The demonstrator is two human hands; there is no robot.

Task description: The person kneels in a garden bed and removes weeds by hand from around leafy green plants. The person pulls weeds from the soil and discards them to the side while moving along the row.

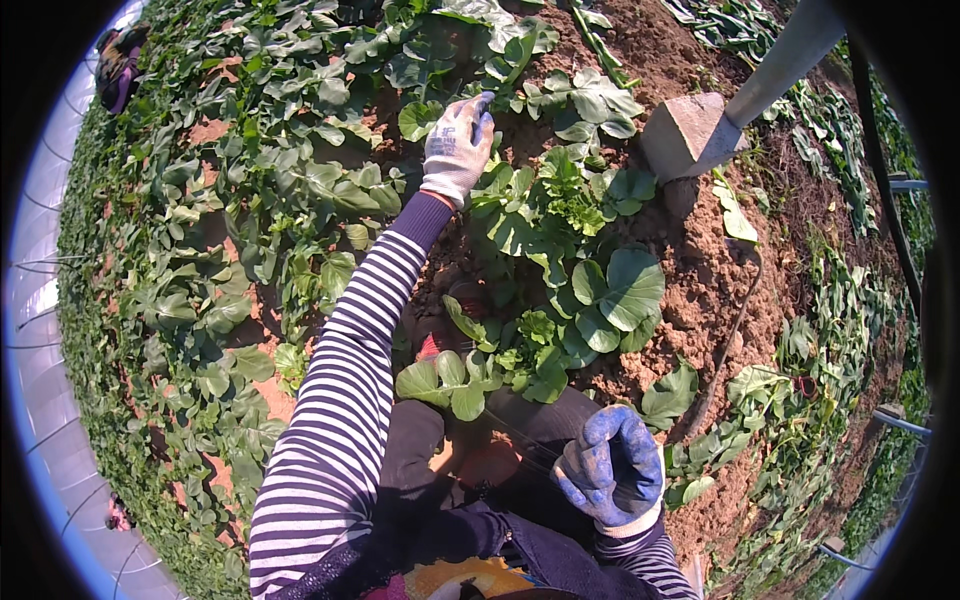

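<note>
My left hand (459,147), in a pale knit glove with blue-coated fingers, reaches forward among the green leafy plants (510,215). Its fingers are bent and close together beside a leaf; whatever they hold, if anything, is hidden under the hand. Near my lap on the right, my right hand (612,470) is turned with its blue-coated palm up. Its fingers curl loosely with a gap between them and the thumb, and I see nothing in them. Broad rounded leaves (630,290) grow just beyond that hand.
A concrete block (690,135) with a grey post (785,62) stands at the far right on bare brown soil (700,260). A thin dark hose (735,335) lies along the soil. Dense leaves (190,220) cover the left. Plastic sheeting (45,300) curves along the left edge.
</note>
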